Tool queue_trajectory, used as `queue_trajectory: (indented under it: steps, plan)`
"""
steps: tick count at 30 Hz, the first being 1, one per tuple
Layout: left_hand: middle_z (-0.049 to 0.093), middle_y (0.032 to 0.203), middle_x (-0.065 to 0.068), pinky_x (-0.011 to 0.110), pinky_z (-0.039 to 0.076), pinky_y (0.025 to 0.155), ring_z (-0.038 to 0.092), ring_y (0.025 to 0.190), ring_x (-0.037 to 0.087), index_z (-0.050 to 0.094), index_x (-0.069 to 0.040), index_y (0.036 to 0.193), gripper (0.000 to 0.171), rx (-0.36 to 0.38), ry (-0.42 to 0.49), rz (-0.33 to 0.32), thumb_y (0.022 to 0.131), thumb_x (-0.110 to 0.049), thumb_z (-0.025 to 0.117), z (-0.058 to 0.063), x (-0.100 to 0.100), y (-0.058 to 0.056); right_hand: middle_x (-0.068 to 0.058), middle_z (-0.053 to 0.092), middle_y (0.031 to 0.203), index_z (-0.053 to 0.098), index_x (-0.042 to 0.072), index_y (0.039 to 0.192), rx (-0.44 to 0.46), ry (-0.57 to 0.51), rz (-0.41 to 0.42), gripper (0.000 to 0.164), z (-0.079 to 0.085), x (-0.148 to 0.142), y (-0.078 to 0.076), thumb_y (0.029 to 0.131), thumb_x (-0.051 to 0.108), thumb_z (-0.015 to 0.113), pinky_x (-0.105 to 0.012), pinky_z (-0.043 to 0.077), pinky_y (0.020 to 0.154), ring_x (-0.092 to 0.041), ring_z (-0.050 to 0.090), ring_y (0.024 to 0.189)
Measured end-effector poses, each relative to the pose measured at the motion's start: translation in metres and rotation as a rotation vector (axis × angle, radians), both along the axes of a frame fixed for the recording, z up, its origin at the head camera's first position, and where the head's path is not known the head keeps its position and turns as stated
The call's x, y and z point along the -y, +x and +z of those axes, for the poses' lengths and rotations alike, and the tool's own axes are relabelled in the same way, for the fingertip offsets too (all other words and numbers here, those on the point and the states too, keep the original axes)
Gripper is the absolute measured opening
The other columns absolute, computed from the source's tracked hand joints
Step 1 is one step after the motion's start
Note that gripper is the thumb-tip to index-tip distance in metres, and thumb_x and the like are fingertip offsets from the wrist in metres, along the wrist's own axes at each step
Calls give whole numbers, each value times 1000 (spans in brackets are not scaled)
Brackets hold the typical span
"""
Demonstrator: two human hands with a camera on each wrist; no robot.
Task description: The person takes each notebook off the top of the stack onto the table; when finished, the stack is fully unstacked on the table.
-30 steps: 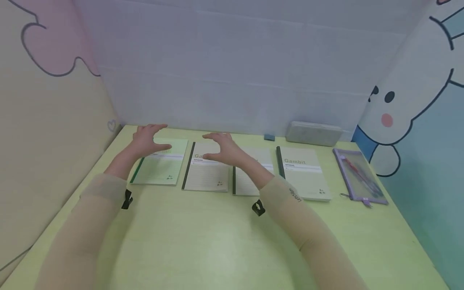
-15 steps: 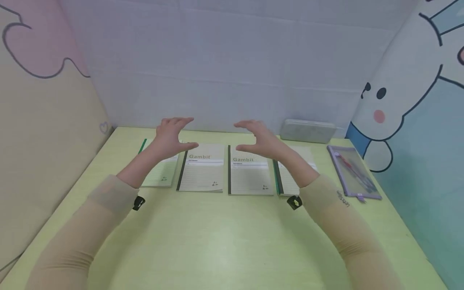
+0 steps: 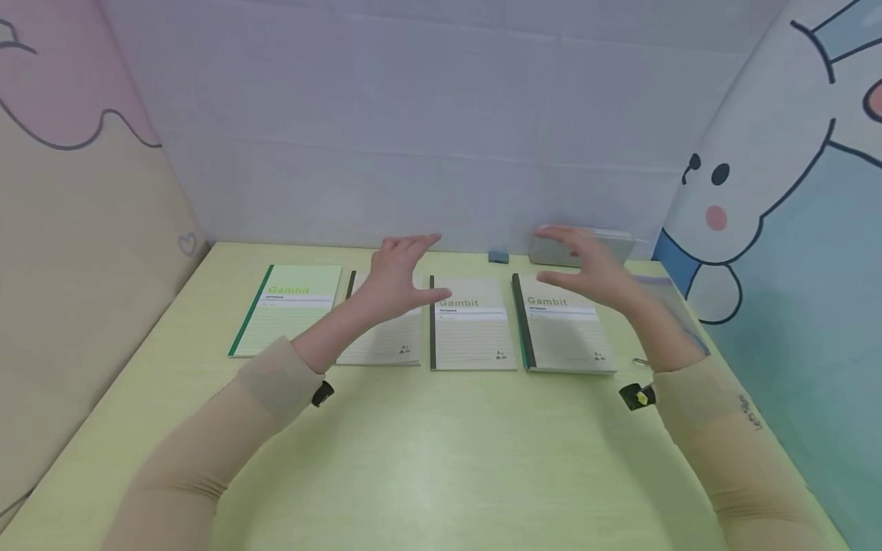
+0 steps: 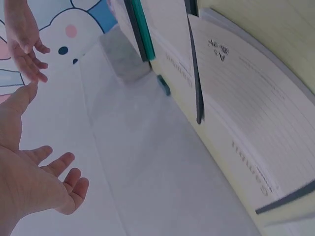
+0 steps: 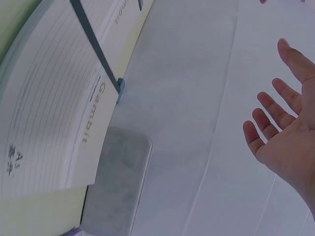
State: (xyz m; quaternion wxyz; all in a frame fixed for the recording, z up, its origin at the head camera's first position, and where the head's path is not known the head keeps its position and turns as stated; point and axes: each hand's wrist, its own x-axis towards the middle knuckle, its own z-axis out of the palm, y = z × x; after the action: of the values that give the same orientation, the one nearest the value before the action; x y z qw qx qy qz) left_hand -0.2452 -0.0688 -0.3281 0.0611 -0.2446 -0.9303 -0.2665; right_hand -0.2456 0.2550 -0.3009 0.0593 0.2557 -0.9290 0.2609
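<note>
My left hand (image 3: 398, 282) hovers above the two middle notebooks, fingers extended and thumb spread apart, holding nothing. Partly behind that wrist lies a pale notebook (image 3: 386, 343) with a dark spine. To its right is another pale notebook (image 3: 474, 340) marked "Gambit". My right hand (image 3: 591, 268) is raised over the rightmost notebook (image 3: 568, 337), its fingers and thumb apart and nothing between them. A green spine edge shows beneath that notebook. A green notebook (image 3: 284, 321) lies at the far left. In the right wrist view, the right palm (image 5: 290, 137) faces the camera, fingers loosely bent.
A grey case (image 3: 613, 245) stands against the back wall behind the right hand. Left of it is a small blue block (image 3: 498, 257). The right forearm partly covers a purple-edged zip pouch (image 3: 667, 291). Walls border the table (image 3: 441, 459) at the back and both sides.
Both hands have moved rightward over the row of notebooks, staying raised and spread. The green notebook has come into full view, while the right arm now covers part of the pouch.
</note>
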Motion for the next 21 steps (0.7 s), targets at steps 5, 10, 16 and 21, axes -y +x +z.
queue_trajectory:
  steps: [5, 10, 16, 21]
  plan:
    - [35, 149, 4, 52, 24, 104, 27, 133, 29, 26, -24, 150, 90, 27, 25, -51, 78, -52, 70, -14, -36, 1, -13, 38, 146, 42, 13, 142, -10, 37, -81, 67, -6, -35, 8, 84, 27, 72, -56, 38, 95, -35, 35, 132]
    - [35, 150, 2, 53, 26, 104, 28, 133, 30, 23, -23, 151, 91, 69, 40, -101, 78, -54, 69, -31, -72, 1, -17, 34, 148, 40, 10, 143, 45, 57, -133, 68, -21, -63, 17, 84, 26, 72, -58, 38, 93, -39, 36, 128]
    - [29, 153, -3, 55, 26, 105, 25, 136, 32, 18, -24, 152, 95, 174, 69, -110, 78, -54, 70, -54, -109, -8, -20, 33, 148, 37, 11, 144, 144, 91, -210, 72, -48, -88, 20, 85, 37, 69, -60, 38, 95, -44, 43, 121]
    - [26, 155, -2, 56, 24, 105, 21, 138, 34, 15, -25, 152, 98, 227, 59, -105, 77, -52, 72, -75, -133, -17, -24, 35, 146, 37, 5, 143, 146, 108, -206, 73, -69, -99, 18, 86, 38, 68, -59, 40, 94, -47, 42, 122]
